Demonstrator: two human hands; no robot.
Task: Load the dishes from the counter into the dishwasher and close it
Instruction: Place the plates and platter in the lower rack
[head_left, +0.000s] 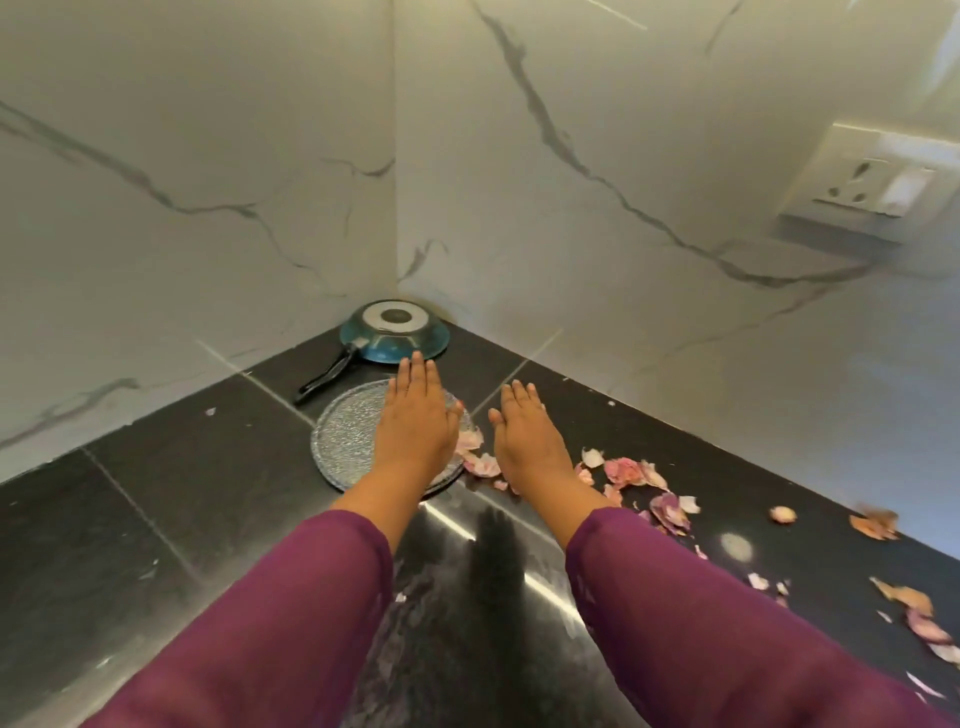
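Both hands reach forward at the centre of the frame, palms down, fingers straight and close together, holding nothing. The left hand (415, 415) lies over the right part of a round, textured glass plate (348, 441); whether it touches the plate cannot be told. Its fingertips end just short of an upturned blue pan (395, 332). The right hand (522, 431) lies over the bare dark desk (182, 493), just to the right of the plate's rim, with pink onion peels (631, 473) scattered beside and to the right of it.

The plate lies flat on the desk, below and slightly left of the pan. The pan sits base-up in the corner where the two marble walls meet. Its black handle (324, 376) gives the long axis, running from the bowl down towards the lower left of the frame and ending near the plate's upper-left rim. Purple sleeves (291, 623) cover both forearms.
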